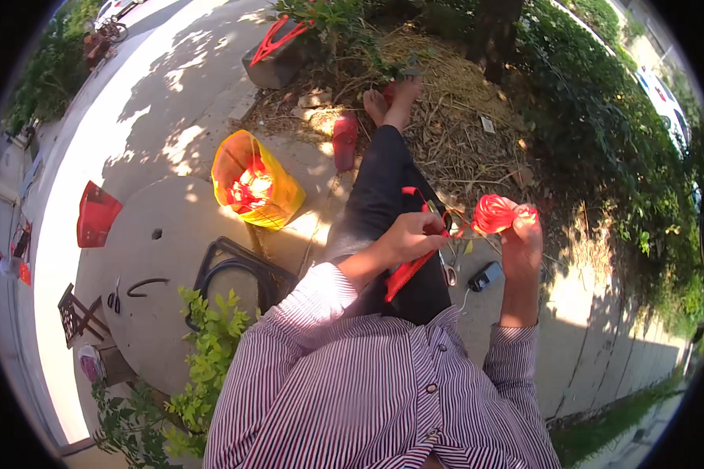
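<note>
My right hand (522, 234) is closed around a bright red hank of cord (490, 213), raised beside my knee. To its left, the fingers of my left hand (414, 237) are pinched together at a red strand; a loose piece of cord crosses the gap between the hands. Under the left hand a red strip (404, 279), which looks woven or knotted, lies along my dark trousers. The left fingertips partly cover where strand and strip meet. A pair of scissors (449, 275) shows by my thigh, its blades mostly hidden.
A yellow bag (278, 199) with red material inside stands left of my legs. Past it are a round stone slab (150, 313) bearing scissors (114, 298), and a dark frame (225, 258). A small dark device (486, 277) lies right. Leafy shrubs (602, 156) border the right side.
</note>
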`<state>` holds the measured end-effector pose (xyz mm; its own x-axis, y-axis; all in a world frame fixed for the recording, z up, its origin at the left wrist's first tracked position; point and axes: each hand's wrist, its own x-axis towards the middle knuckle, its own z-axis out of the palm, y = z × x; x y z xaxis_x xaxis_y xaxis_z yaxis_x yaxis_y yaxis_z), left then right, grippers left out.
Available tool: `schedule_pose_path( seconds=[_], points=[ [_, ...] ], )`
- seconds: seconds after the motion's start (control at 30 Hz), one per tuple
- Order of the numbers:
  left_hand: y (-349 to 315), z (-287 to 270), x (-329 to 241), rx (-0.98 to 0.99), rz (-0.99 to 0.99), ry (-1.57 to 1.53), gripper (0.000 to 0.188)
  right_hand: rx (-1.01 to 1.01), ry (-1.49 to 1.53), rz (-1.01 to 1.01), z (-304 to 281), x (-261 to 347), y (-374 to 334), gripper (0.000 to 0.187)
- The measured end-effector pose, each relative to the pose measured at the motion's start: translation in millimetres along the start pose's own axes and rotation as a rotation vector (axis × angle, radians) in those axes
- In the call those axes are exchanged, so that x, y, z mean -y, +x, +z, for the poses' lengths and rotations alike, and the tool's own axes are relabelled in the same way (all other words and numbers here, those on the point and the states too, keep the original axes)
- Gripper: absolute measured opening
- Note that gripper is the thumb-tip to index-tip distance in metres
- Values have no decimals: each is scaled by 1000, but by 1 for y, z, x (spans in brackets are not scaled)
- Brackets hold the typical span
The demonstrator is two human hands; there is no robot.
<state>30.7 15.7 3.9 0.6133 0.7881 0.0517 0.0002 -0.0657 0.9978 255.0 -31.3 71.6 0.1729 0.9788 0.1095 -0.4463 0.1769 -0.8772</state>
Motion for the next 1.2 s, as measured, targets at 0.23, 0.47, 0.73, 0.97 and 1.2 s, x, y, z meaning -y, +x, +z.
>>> schedule_pose_path(
  seconds=[0.23,0.47,0.73,0.97,1.2],
  points=[
    [-1,13,-1,-49,-137,-234,23,385,291,203,87,29,-82,33],
    [-8,27,-6,-177,-140,-63,31,567,-277,9,92,52,-99,37],
    [-7,33,-35,-206,154,98,26,603,-204,-402,62,71,-51,24],
    [7,8,-39,-306,-459,-478,16,415,-1687,-381,16,-15,-12,25],
    [18,-22,-11,-213,-541,-198,25,85,-759,284,28,-66,-6,24]
  ],
)
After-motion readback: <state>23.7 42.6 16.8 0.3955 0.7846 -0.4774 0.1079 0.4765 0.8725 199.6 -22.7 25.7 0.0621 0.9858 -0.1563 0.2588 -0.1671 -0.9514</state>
